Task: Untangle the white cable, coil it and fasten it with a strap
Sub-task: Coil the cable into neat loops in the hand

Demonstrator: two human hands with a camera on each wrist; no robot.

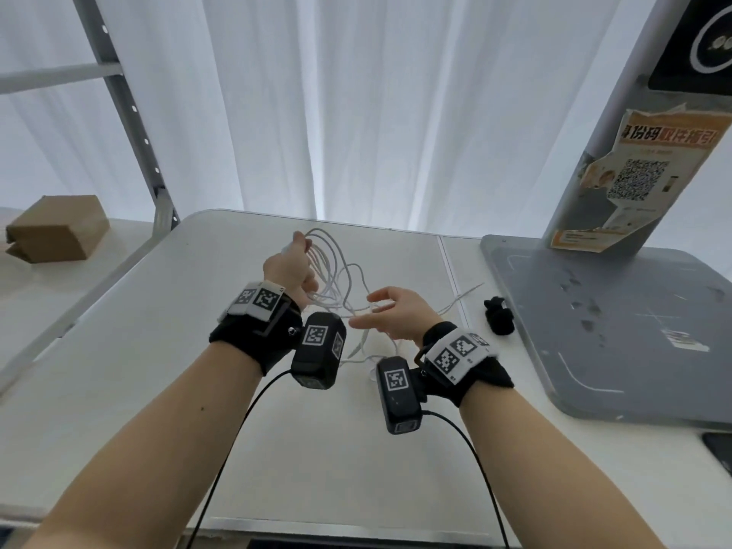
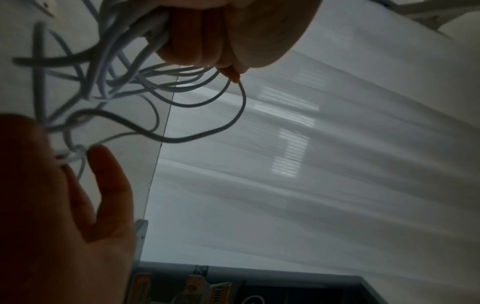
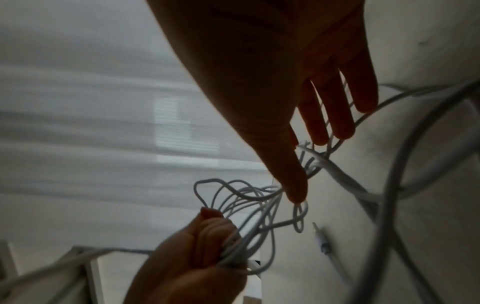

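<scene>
My left hand (image 1: 294, 260) is raised over the white table (image 1: 158, 350) and grips a bunch of loops of the white cable (image 1: 336, 271). The same fist shows in the left wrist view (image 2: 221, 41), with the cable's loops (image 2: 202, 102) hanging from it. My right hand (image 1: 382, 311) is beside it with straight, spread fingers (image 3: 337, 107), and tangled strands run between them and past the thumb. The rest of the cable trails onto the table, and one plug end (image 3: 322, 240) lies there. A black strap (image 1: 498, 315) lies to the right of my hands.
A grey stand with a wide base plate (image 1: 594, 330) and a sticker-covered post (image 1: 618, 172) fills the right side. A cardboard box (image 1: 59, 227) sits far left on a shelf beside a metal frame (image 1: 134, 124). A white curtain (image 1: 356, 112) hangs behind the table.
</scene>
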